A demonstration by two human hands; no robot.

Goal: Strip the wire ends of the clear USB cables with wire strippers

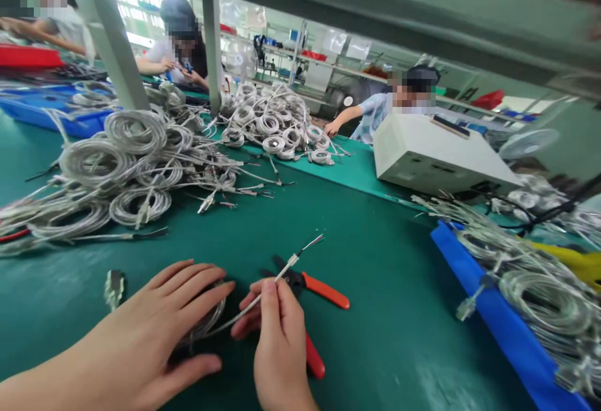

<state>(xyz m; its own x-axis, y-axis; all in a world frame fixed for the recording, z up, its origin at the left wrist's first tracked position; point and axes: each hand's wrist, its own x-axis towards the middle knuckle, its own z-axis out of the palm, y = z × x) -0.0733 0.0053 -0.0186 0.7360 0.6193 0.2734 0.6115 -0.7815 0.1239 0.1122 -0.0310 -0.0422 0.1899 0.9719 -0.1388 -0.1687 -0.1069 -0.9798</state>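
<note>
My left hand curls over a coil of clear-jacketed cable, which it largely hides, with the thumb along the near side. From that coil the cable's loose end runs to my right hand, pinched between thumb and fingers. A pale sleeve sits near its tip, and thin stripped wires stick out beyond. Beneath and behind my right hand lie wire strippers with orange-red handles, their dark jaws partly covered. A metal connector plug rests on the mat left of my left hand.
Coiled cables are heaped at the left and far middle of the green table. A blue tray of coils stands right; another blue tray is far left. Beyond are a white box-shaped machine, metal posts and several people.
</note>
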